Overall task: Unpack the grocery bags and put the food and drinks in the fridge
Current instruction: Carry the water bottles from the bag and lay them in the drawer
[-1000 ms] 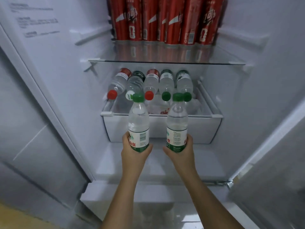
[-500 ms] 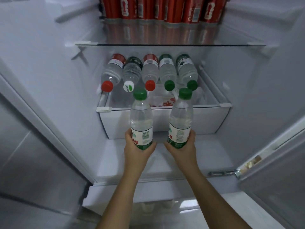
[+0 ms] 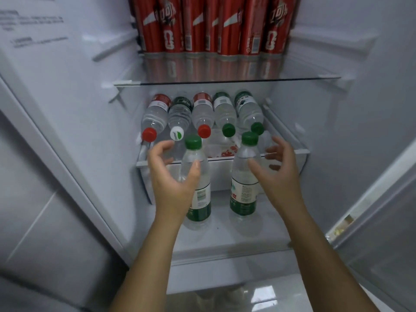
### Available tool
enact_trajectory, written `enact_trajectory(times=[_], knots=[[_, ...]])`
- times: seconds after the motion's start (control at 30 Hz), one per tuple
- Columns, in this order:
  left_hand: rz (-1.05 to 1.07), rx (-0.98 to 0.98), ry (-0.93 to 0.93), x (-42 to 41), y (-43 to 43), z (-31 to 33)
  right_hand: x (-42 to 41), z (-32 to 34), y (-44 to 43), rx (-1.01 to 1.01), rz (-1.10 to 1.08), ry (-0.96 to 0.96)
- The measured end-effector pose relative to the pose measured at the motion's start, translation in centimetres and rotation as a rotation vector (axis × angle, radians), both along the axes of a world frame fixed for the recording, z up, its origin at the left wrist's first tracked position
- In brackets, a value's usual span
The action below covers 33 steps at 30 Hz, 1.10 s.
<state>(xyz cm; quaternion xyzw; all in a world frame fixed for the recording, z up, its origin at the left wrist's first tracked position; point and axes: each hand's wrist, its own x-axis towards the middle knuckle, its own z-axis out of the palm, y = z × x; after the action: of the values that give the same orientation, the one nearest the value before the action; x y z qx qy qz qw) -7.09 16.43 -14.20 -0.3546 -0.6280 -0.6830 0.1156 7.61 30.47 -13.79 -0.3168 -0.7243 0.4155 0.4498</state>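
On the lower fridge shelf (image 3: 225, 234), before the drawer (image 3: 221, 174), the left bottle (image 3: 201, 199) and right bottle (image 3: 244, 181) stand upright, each just inward of its nearer hand, the left hand (image 3: 171, 179) and right hand (image 3: 280, 174) spread-fingered, gripping nothing.

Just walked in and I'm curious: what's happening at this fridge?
A person is loading drinks into an open fridge. Two green-capped water bottles stand upright on the lower shelf, in front of a drawer holding five more lying down. The left hand and right hand hover open beside them, gripping nothing. Red cans fill the glass shelf above.
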Motion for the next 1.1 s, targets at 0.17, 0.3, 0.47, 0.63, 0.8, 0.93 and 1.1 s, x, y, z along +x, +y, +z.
enact_trajectory(times=[0.17, 0.3, 0.47, 0.63, 0.8, 0.93, 1.1], knots=[[-0.042, -0.099, 0.073, -1.5, 2.2, 3.9, -1.8, 3.5, 1.6, 0.187, 0.044, -0.197], [-0.110, -0.328, 0.025, -2.1, 4.2, 4.3, -3.0, 4.3, 2.7, 0.213, 0.104, -0.460], [-0.097, -0.294, -0.047, -2.2, 4.4, 3.4, -2.1, 4.7, 2.2, 0.189, 0.099, -0.439], [-0.103, -0.282, -0.058, -1.8, 4.3, 3.6, -0.7, 5.9, 1.3, 0.245, -0.035, -0.361], [-0.104, -0.278, -0.076, -2.0, 4.3, 3.4, 1.6, 10.5, 0.5, 0.323, -0.193, -0.179], [-0.099, -0.272, -0.072, -1.8, 4.2, 3.7, 2.8, 13.0, 0.8, 0.420, -0.310, 0.025], [-0.103, -0.269, -0.071, -1.9, 4.3, 3.6, 3.1, 12.3, 1.1, 0.504, -0.379, 0.175]])
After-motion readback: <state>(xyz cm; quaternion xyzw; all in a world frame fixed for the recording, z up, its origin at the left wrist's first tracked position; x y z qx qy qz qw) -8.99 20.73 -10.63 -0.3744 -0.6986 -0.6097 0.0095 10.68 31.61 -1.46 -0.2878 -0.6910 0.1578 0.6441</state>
